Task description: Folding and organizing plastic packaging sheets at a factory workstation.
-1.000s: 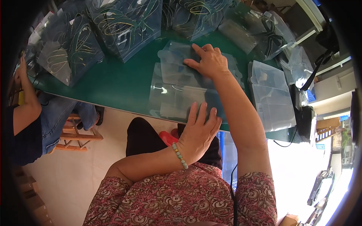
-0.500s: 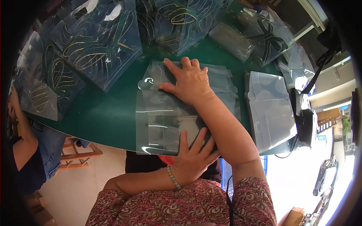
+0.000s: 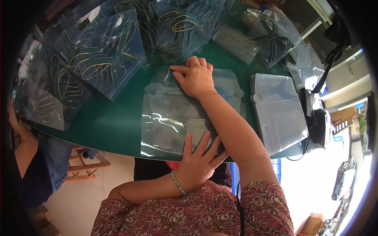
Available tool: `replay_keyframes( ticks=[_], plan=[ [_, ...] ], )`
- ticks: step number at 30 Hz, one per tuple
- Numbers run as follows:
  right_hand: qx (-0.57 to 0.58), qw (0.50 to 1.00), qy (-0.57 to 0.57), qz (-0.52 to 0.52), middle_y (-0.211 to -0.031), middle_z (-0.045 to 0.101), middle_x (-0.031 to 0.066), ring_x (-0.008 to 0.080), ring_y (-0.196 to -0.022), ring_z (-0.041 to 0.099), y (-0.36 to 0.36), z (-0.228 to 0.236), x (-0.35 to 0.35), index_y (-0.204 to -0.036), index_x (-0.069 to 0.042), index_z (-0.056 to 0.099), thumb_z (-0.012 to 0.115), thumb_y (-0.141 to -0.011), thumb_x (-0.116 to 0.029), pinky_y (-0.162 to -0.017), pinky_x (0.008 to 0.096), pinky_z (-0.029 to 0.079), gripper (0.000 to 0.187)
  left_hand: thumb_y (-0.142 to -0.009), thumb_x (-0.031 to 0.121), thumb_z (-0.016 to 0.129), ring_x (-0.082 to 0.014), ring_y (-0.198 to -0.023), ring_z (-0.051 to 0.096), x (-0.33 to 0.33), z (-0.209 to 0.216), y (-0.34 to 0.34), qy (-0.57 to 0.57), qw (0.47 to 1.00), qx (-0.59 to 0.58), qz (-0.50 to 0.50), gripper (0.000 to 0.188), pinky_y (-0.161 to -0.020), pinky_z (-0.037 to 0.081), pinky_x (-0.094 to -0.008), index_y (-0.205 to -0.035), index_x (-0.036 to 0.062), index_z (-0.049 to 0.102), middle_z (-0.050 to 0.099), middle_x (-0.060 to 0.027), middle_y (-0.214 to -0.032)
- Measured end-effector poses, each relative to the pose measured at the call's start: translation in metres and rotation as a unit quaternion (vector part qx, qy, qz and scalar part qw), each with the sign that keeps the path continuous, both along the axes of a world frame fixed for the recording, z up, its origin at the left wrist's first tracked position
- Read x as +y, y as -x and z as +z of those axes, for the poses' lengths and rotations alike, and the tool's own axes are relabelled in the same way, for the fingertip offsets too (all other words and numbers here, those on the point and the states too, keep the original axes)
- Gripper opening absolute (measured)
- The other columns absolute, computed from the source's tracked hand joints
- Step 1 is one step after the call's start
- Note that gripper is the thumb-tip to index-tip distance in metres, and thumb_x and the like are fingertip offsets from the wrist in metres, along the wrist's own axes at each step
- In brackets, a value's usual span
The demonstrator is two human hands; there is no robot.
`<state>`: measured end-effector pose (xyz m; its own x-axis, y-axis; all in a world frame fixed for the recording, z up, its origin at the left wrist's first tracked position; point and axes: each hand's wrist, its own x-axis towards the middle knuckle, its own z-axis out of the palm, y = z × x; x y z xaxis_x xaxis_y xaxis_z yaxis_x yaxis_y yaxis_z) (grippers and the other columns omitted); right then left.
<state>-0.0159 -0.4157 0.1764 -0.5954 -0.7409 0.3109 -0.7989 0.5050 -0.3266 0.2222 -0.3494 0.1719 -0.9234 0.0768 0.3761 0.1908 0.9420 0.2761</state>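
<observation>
A clear plastic box blank point(image 3: 165, 106) lies flat before me, its side tabs showing near the far end. My left hand point(image 3: 199, 157), with a beaded bracelet at the wrist, rests on its near edge, fingers spread and flat. Reaching across it, my right hand point(image 3: 195, 78) is at the far flap, thumb and forefinger drawn close together on the plastic, the other fingers bent. Part of the blank is hidden under my right forearm. To the right sits a stack of similar clear blanks point(image 3: 279, 114).
Clear plastic bags or boxes with dark, gold-edged ribbons point(image 3: 106, 51) crowd the table's far left. A wrapped clear bundle point(image 3: 236, 44) and a piece with a black bow point(image 3: 271, 35) lie far right. Another person's arm point(image 3: 23, 135) is at the left edge, near a wooden stool point(image 3: 84, 163).
My right hand has shifted slightly farther away; its thumb and forefinger, spread before, have come together at the far flap. My left hand stays spread on the near edge.
</observation>
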Motion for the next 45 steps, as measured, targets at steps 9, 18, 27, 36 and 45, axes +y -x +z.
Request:
replay_keyframes(
  ticks=[9,18,27,36,45],
  plan=[
    [-0.046,0.991,-0.003,0.122,-0.136,0.057,0.0082,0.031,-0.133,0.047,0.037,-0.008,0.046,-0.138,-0.026,0.069,0.061,-0.099,-0.032,-0.117,0.0386,0.037,0.04,-0.067,0.053,0.087,-0.0386,-0.146,0.04,-0.039,0.013,-0.051,-0.014,0.998,-0.044,-0.047,0.07,-0.118,0.02,-0.0719,-0.126,0.0209,0.069,0.054,-0.0088,-0.148],
    [0.121,0.987,-0.025,-0.105,-0.144,0.059,0.0068,0.0329,-0.139,0.048,0.005,-0.011,0.05,-0.129,-0.008,0.069,0.067,-0.092,-0.051,-0.115,0.0484,0.039,0.057,-0.075,0.064,0.075,-0.0376,-0.147,0.037,-0.022,0.025,-0.04,0.032,0.988,-0.133,0.069,0.075,-0.118,0.02,-0.0699,-0.14,0.0282,0.062,0.05,-0.0068,-0.151],
    [0.13,0.976,0.169,-0.046,-0.098,0.074,0.0086,0.0297,-0.095,0.07,0.004,-0.008,0.062,-0.106,-0.007,0.067,0.076,-0.089,-0.04,-0.084,0.0431,0.054,0.039,-0.081,0.039,0.082,-0.0339,-0.143,0.048,0.001,-0.016,-0.069,-0.062,0.996,0.062,0.015,0.071,-0.123,0.027,-0.0536,-0.142,0.0133,0.059,0.059,-0.0091,-0.145],
    [0.015,0.951,0.3,-0.079,-0.08,0.07,0.0073,0.0237,-0.072,0.068,-0.052,0.035,0.1,-0.101,-0.009,0.067,0.064,-0.102,-0.046,-0.07,0.0374,0.053,0.037,-0.103,0.038,0.066,-0.0191,-0.094,0.074,-0.019,-0.041,-0.106,-0.637,0.766,-0.042,0.067,0.045,-0.083,0.06,-0.0346,-0.125,-0.0007,0.07,0.075,-0.011,-0.091],
    [-0.014,0.881,0.454,-0.13,-0.076,0.052,-0.0029,0.0067,-0.069,0.044,-0.128,0.036,0.229,-0.097,-0.004,0.063,0.063,-0.106,-0.031,-0.064,0.0246,0.04,0.029,-0.11,0.02,0.054,-0.0168,-0.092,0.076,-0.011,-0.024,-0.15,-0.58,0.81,-0.09,0.003,0.034,-0.08,0.062,-0.0296,-0.129,-0.0051,0.066,0.078,-0.0127,-0.1]
  ],
)
